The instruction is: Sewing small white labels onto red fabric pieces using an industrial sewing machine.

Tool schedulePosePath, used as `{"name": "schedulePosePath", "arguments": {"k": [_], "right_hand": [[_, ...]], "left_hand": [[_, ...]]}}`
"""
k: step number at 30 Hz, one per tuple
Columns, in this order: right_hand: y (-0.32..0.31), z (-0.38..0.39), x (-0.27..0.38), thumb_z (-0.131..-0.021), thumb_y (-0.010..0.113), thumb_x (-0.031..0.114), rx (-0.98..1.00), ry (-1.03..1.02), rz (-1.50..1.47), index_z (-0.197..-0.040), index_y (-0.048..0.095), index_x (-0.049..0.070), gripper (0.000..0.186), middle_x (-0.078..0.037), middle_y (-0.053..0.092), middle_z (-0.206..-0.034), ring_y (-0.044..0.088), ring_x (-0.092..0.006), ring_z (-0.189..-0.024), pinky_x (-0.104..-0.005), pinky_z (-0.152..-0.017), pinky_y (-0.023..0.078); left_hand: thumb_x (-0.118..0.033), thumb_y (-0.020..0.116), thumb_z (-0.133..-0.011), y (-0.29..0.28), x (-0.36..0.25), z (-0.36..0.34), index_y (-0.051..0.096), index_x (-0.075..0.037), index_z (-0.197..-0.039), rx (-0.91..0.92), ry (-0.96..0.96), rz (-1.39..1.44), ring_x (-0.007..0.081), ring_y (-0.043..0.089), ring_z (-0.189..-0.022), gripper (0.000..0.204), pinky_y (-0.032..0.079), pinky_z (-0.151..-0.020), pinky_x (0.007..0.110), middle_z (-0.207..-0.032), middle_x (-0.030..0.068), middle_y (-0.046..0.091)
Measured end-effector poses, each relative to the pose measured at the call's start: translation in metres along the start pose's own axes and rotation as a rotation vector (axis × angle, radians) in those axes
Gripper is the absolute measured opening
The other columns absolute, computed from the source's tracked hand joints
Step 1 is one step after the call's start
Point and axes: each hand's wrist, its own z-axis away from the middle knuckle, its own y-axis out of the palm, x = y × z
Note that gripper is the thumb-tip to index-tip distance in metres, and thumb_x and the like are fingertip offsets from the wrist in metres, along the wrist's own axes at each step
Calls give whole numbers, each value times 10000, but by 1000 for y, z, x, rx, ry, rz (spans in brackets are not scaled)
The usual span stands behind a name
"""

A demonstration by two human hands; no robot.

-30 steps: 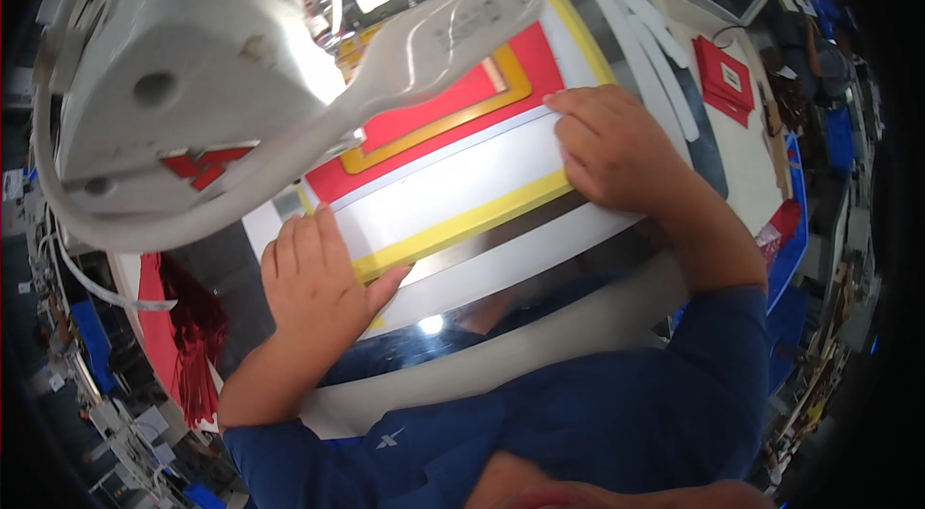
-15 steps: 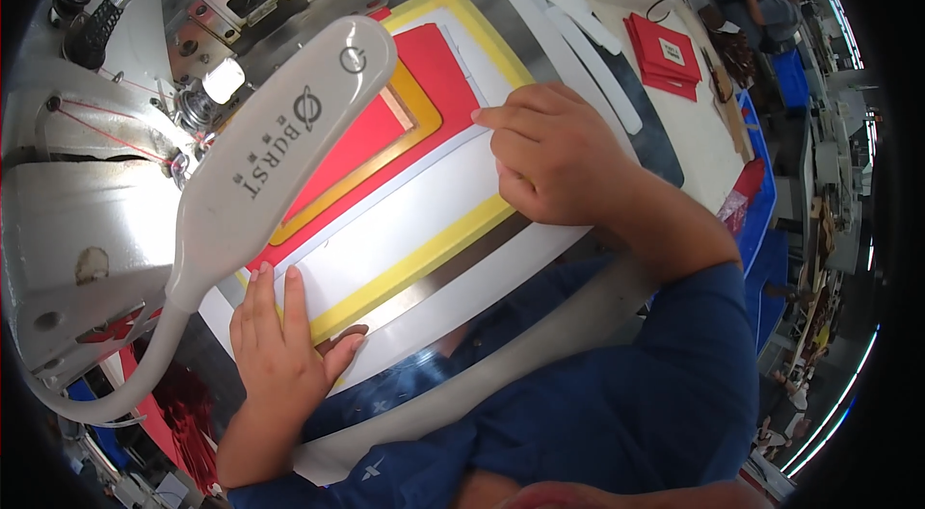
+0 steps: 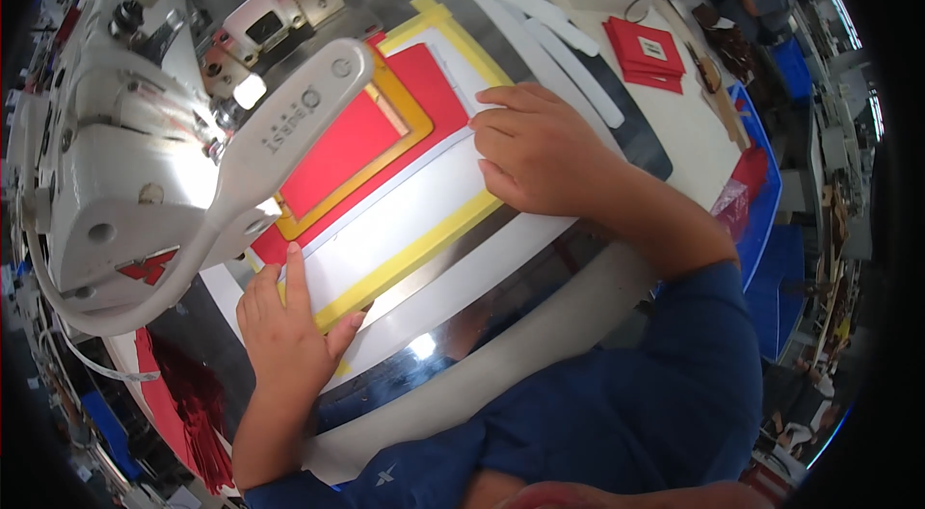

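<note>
A red sheet [image 3: 445,95] lies on a white board [image 3: 385,228] edged with yellow tape, and a yellow frame [image 3: 409,138] rests on top of it. At the sheet's near left corner my left hand [image 3: 286,326] has its fingers spread, the index fingertip touching the edge. Its thumb lies by the tape at the board's near side. My right hand [image 3: 549,153] is at the sheet's right end, its fingers bent but apart over the board and their tips by the red edge. Neither hand visibly grips anything.
A sewing machine [image 3: 125,191] stands at the left, its white lamp [image 3: 299,114] reaching over the frame. White curved strips [image 3: 573,71] lie beyond the board. Red pieces [image 3: 646,56] are stacked at the right, near a blue bin [image 3: 763,191]. More red material [image 3: 193,403] hangs at the lower left.
The view has shifted slightly. My right hand's fingers have opened out from a pointing, curled shape. My left index finger stays at the red edge while its other fingers have drawn back.
</note>
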Motion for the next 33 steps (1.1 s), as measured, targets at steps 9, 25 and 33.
{"name": "schedulePosePath", "arguments": {"k": [9, 25, 33], "right_hand": [[-43, 66, -113, -982, 663, 144, -70, 650, 94, -1127, 713, 25, 195, -182, 741, -1128, 685, -399, -1114, -461, -1005, 536], [-83, 161, -223, -1010, 723, 109, -107, 770, 291, -1270, 747, 47, 268, -164, 775, -1165, 757, -269, -1045, -377, -935, 572], [-48, 0, -68, -1002, 673, 32, -114, 418, -203, -1155, 741, 8, 169, -101, 724, -1096, 693, -221, -1006, -355, -925, 544]], "left_hand": [[-601, 685, -926, 13, 13, -34, 389, 45, -1635, -58, 107, 43, 503, 440, -1481, 1004, 311, -1235, 620, -1607, 351, 437], [-604, 765, -883, 6, 9, -8, 578, 87, -1441, -113, -106, -68, 412, 568, -1347, 908, 425, -1112, 502, -1463, 272, 593], [-580, 786, -876, 11, 9, -16, 626, 32, -1418, -254, 103, 9, 417, 613, -1255, 833, 458, -1065, 516, -1387, 254, 635]]}}
